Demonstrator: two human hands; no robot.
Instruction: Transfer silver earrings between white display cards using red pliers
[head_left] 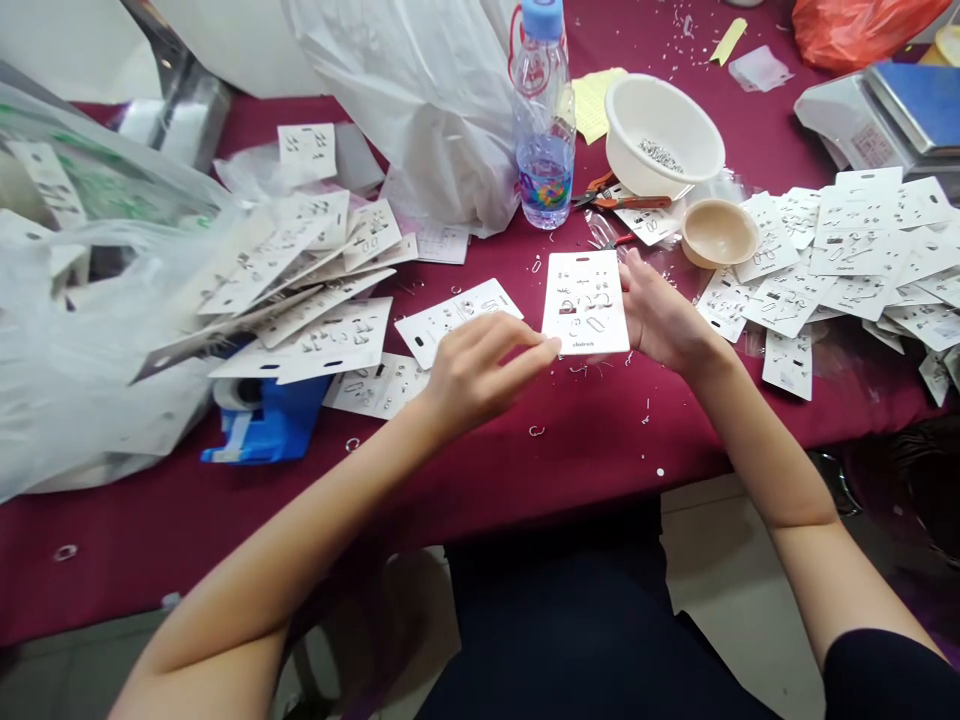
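A white earring card [586, 312] with several small metal earrings on it is held up over the table, its printed face toward me. My left hand [484, 365] has its fingertips closed at the card's lower left corner. From the other side, my right hand [660, 312] grips the right edge, with part of its fingers hidden behind the card. Just left of my left hand's knuckles, another earring card [457, 318] lies tilted on the cloth. Red-handled pliers [634, 202] rest beyond the held card.
Piles of earring cards lie at left [337, 335] and right [855, 250]. A white bowl [705, 150] with small metal parts, a tan bowl [720, 232] and a water bottle [544, 120] stand behind. A blue tape dispenser [296, 425] and plastic bags [420, 110] are leftward. Loose bits dot the maroon cloth [480, 490].
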